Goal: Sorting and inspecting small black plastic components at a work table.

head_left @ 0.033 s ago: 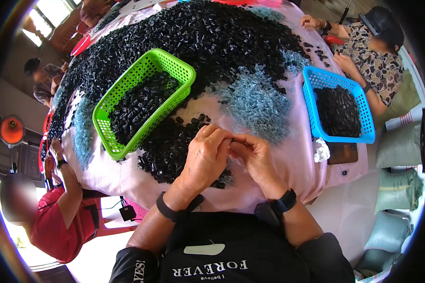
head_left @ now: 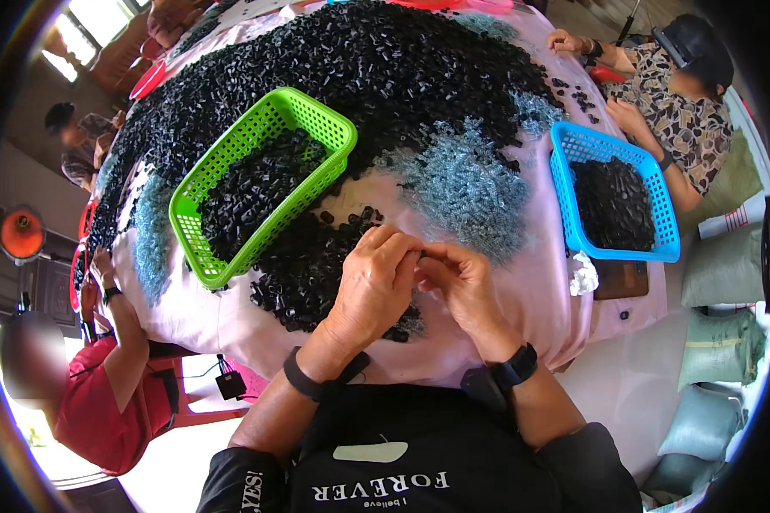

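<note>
My left hand (head_left: 370,286) and my right hand (head_left: 460,282) meet at the fingertips above the near part of the table. Both are closed in a pinch around a small black piece (head_left: 422,255), mostly hidden by the fingers. Just beyond and left of my left hand lies a loose heap of small black plastic pieces (head_left: 295,282). A pile of tiny blue-grey, glinting, spring-like pieces (head_left: 466,192) spreads beyond my right hand. Left of my hands, a green perforated basket (head_left: 327,175) holds more black pieces.
A blue basket (head_left: 561,184) of black pieces stands at the right, near a crumpled white tissue (head_left: 583,275) and a dark flat object (head_left: 622,280). A large black mound (head_left: 402,68) covers the far table. Other people sit left and right. Sacks (head_left: 723,342) stack at right.
</note>
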Demonstrator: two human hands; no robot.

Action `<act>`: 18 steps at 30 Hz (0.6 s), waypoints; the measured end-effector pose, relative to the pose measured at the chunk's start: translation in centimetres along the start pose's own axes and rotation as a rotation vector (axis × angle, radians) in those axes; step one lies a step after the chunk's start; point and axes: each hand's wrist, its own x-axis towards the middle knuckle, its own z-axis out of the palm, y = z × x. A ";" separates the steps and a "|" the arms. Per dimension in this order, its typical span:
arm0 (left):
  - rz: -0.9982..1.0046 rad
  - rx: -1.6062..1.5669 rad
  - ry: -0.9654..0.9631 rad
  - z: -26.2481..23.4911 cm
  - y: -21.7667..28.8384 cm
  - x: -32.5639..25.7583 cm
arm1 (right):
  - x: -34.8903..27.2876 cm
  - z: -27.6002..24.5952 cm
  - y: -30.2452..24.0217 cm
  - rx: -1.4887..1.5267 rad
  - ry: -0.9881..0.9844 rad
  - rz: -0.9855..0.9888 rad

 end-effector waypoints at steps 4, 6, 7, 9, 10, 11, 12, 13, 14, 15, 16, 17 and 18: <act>0.039 -0.013 0.015 0.2 0.0 0.0 | 0.0 0.1 -0.5 0.033 0.046 0.065; 0.073 0.014 0.017 0.1 0.2 -0.2 | -0.1 -0.1 -0.4 0.048 0.045 0.071; 0.069 0.020 0.024 0.2 0.3 -0.4 | -0.1 -0.2 -0.1 0.068 0.045 0.076; 0.110 0.024 0.019 0.4 0.6 -0.6 | 0.0 -0.6 0.7 0.095 0.037 0.039; 0.114 0.037 -0.006 0.4 0.8 -0.7 | 0.1 -0.8 1.0 0.120 0.043 -0.001; 0.111 0.041 0.001 0.4 0.8 -0.6 | 0.2 -0.8 1.2 0.119 0.035 -0.001; 0.114 0.027 -0.008 0.4 0.8 -0.6 | 0.2 -0.9 1.4 0.109 0.047 -0.004; 0.118 0.010 -0.019 0.4 0.8 -0.7 | 0.2 -0.9 1.4 0.099 0.062 -0.006; 0.115 -0.008 -0.022 0.1 0.5 -0.5 | 0.2 -0.8 1.3 0.098 0.056 -0.005; 0.112 -0.006 -0.017 -0.4 0.1 -0.2 | 0.2 -0.6 1.0 0.108 0.051 0.002; 0.061 -0.016 0.004 -0.9 -0.5 0.2 | 0.0 -0.5 0.7 0.117 0.048 0.010; 0.011 -0.027 0.024 -1.6 -1.0 0.6 | 0.0 -0.4 0.6 0.116 0.048 0.010; 0.006 0.027 0.086 -2.2 -1.8 1.0 | 0.0 -0.3 0.4 0.097 0.075 0.004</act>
